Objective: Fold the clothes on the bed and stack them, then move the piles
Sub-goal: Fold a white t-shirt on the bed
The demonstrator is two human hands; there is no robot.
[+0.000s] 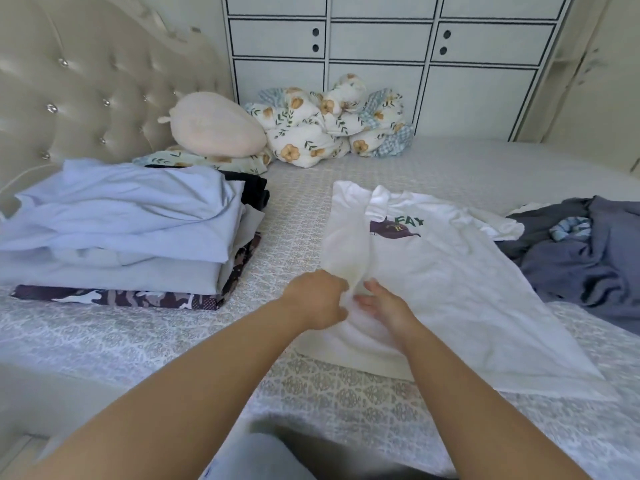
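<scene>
While the white T-shirt [450, 278] lies spread face-up on the bed [311, 209], print showing near its collar, one side panel is already turned in over the front and both hands meet at that fold's lower end. The left hand [317, 299] has its fingers curled round the folded edge and grips the cloth; the right hand [384, 306] lies just beside it with fingers fairly straight, resting on the shirt and apparently steadying it, though whether it pinches any fabric I cannot tell. By my reading, this shirt is at the first of its folds: the far sleeve still sticks out flat and the body is at full length.

To the left sits a stack of folded clothes [121, 230], pale blue tops over a camouflage piece with dark items behind, so a good part of the folding looks done. To the right, a rumpled grey-blue heap [588, 258] waits unfolded, touching the shirt's sleeve. Moving the piles has not begun, as far as I can judge. Beyond, a cream cushion [214, 128] and a bundled floral quilt [332, 123] rest near the headboard [69, 84].
</scene>
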